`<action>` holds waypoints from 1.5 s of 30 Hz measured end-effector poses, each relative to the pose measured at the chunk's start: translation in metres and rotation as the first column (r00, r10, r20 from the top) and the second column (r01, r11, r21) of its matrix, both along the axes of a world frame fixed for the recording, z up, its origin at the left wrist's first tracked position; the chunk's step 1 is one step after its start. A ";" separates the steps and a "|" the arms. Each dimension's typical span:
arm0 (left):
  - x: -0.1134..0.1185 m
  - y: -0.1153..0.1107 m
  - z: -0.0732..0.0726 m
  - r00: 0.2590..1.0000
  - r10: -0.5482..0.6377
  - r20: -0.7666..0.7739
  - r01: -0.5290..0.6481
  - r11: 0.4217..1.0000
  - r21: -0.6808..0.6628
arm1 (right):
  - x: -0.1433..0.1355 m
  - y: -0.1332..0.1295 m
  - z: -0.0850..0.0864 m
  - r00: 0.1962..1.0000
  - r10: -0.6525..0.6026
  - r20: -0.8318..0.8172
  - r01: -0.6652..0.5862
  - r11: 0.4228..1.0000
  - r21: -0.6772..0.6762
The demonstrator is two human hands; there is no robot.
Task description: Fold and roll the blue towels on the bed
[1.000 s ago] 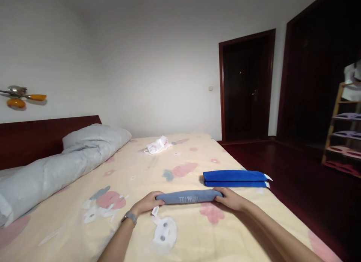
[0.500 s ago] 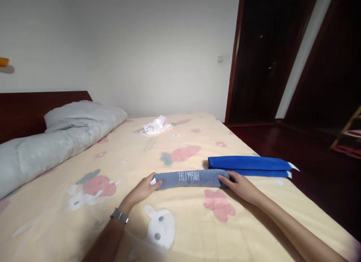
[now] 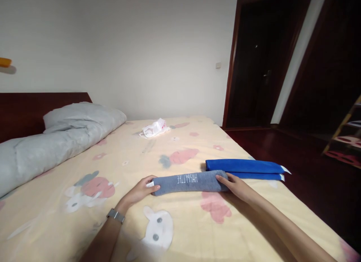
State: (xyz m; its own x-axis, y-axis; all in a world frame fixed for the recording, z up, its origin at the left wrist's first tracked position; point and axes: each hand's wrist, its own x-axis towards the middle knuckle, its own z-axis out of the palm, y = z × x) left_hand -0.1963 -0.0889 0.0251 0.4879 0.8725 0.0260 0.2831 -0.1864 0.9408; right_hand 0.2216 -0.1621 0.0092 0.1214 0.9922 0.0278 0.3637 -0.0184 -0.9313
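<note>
A grey-blue towel [image 3: 187, 183], folded into a long narrow strip, stretches between my two hands over the bed. Its white lettering "HAPPY LIFE" reads mirrored. My left hand [image 3: 145, 188] grips the left end, thumb on top, beside a small white tag [image 3: 150, 184]. Around the right end closes my right hand [image 3: 232, 182], its thumb on the upper face and the other fingers partly hidden behind. Just beyond that end lies a folded blue cloth [image 3: 245, 167] with white corners, partly covered by the towel and my hand.
The bed's cream sheet [image 3: 180, 217] has carrot and rabbit prints. A crumpled white plastic bag [image 3: 155, 128] lies farther back. Along the left side is a grey quilt [image 3: 62, 130] before a dark headboard [image 3: 34, 104]. Past the bed's right edge are dark floor and a rack [image 3: 342, 132].
The towel's left end has dipped slightly, so the strip slants more and shows more of its face. Both hands keep their hold. The camera view has shifted a little.
</note>
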 end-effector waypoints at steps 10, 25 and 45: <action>0.001 0.003 -0.009 0.925 0.147 0.350 -0.066 0.970 -0.233 | -0.003 -0.004 -0.009 0.868 -0.031 -0.495 0.095 0.990 0.104; 0.009 -0.001 -0.019 0.976 0.184 -0.120 -0.137 0.938 0.318 | 0.002 -0.014 -0.011 0.878 -0.222 0.423 0.099 0.951 0.293; 0.020 -0.004 -0.008 0.782 0.086 -0.617 0.372 0.730 0.574 | -0.004 -0.011 -0.011 0.585 -0.032 0.811 -0.436 0.830 0.347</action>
State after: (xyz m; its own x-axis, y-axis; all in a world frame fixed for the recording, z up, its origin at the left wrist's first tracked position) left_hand -0.1767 -0.0929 0.0170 0.7193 0.6611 0.2136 0.6222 -0.7497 0.2252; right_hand 0.2178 -0.1728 -0.0018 -0.3809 0.8042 0.4562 0.8577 0.4916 -0.1507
